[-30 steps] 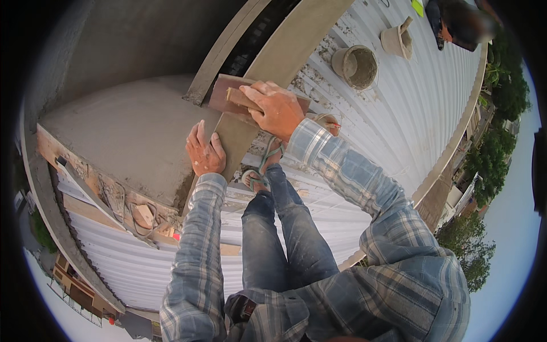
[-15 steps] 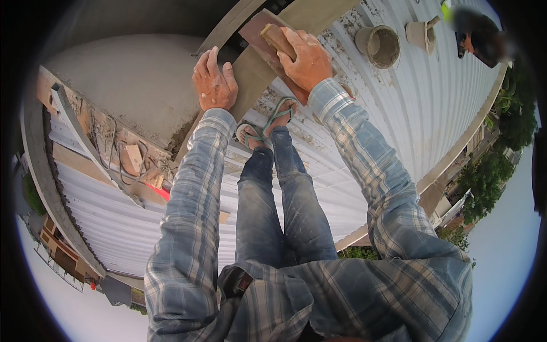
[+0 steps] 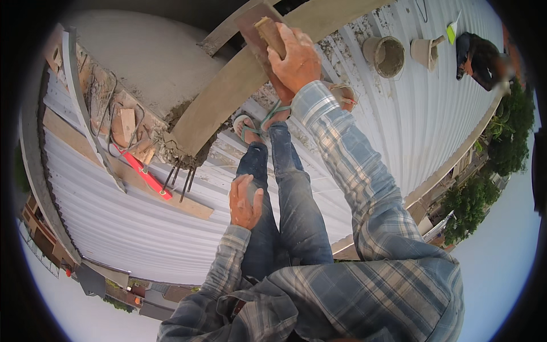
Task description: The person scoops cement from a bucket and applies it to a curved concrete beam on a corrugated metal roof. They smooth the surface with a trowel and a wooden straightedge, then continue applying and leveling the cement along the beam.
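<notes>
My right hand (image 3: 297, 60) grips the wooden handle of a plastering float (image 3: 248, 25), its fingers wrapped round the grip. The float's long reddish-brown board lies on or just over the smooth grey cement ledge (image 3: 219, 91); the contact is partly hidden by my hand. My left hand (image 3: 245, 206) is down over my left leg, thumb apart from the fingers, with nothing I can make out in it. Just beyond the ledge's near end, rough mortar (image 3: 178, 149) surrounds several protruding steel bars (image 3: 185, 181).
Corrugated metal roofing (image 3: 137, 228) spreads below. To the right stand two mortar buckets (image 3: 369, 54) (image 3: 421, 52) and another bucket (image 3: 343, 94). A person (image 3: 484, 60) crouches at far right. A red spirit level (image 3: 149, 179) lies at left by a long metal bar (image 3: 85, 108).
My left hand has left the ledge and come down toward me over my leg. My right hand, still holding the float, has shifted slightly left. The ledge's near end now shows.
</notes>
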Tool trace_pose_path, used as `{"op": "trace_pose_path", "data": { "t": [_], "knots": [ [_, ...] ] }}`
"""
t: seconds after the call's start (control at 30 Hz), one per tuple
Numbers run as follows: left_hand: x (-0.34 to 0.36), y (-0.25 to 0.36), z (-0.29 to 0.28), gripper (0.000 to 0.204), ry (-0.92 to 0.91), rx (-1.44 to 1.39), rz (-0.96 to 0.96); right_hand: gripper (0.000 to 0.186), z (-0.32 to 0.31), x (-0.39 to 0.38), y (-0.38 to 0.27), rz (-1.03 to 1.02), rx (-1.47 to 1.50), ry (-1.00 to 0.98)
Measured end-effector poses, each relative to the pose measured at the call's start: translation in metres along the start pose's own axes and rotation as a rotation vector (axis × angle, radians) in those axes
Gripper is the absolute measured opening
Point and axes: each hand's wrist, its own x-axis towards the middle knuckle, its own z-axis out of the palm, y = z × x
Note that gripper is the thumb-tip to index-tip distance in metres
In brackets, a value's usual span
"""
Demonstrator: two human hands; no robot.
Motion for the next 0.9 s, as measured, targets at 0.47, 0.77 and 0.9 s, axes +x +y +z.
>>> {"op": "trace_pose_path", "data": {
  "t": [0.47,0.77,0.9],
  "knots": [
    [-0.06,-0.075,0.065,0.126,-0.885,0.37,-0.797,0.054,0.026,-0.056,-0.044,-0.01,0.048,-0.047],
    [-0.068,-0.076,0.059,0.121,-0.859,0.291,-0.811,0.051,0.011,-0.102,0.002,-0.12,-0.194,-0.131],
    [-0.078,-0.084,0.06,0.121,-0.812,0.25,-0.797,0.052,0.026,-0.017,0.036,-0.122,-0.353,-0.025]
  ]
}}
